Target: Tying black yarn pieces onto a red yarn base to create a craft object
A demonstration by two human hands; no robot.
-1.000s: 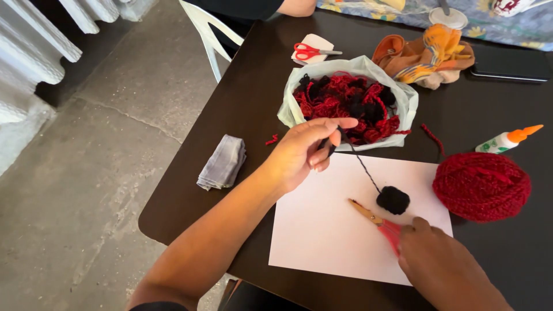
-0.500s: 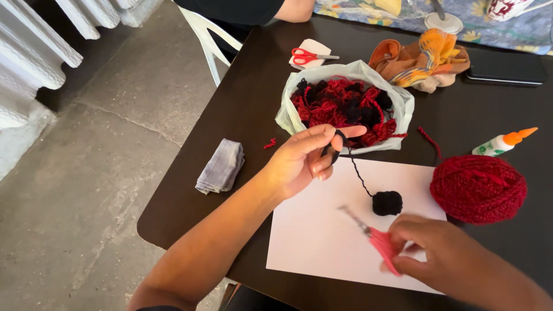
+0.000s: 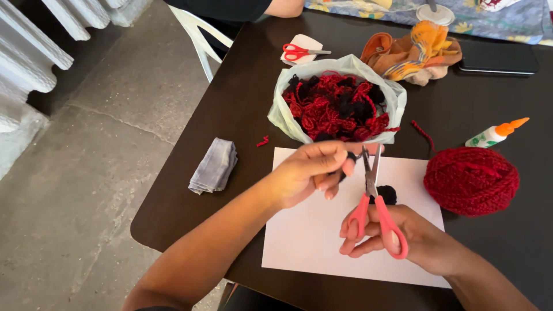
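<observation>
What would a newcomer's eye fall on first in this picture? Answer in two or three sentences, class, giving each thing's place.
First, the red-handled scissors in the right hand, blades up beside the left hand, which pinches dark yarn above the white paper sheet. Behind them sits a plastic bag full of red and black yarn scraps. The big red yarn ball lies to the right on the dark table.

You are looking down at a dark brown table (image 3: 242, 109) with rounded corners, standing on a grey concrete floor (image 3: 75, 219) marked by cracks and stains. A white plastic chair (image 3: 201, 40) is sitting at the far edge. White fabric (image 3: 34, 57) is hanging at the left. Daylight is falling softly across everything.
</observation>
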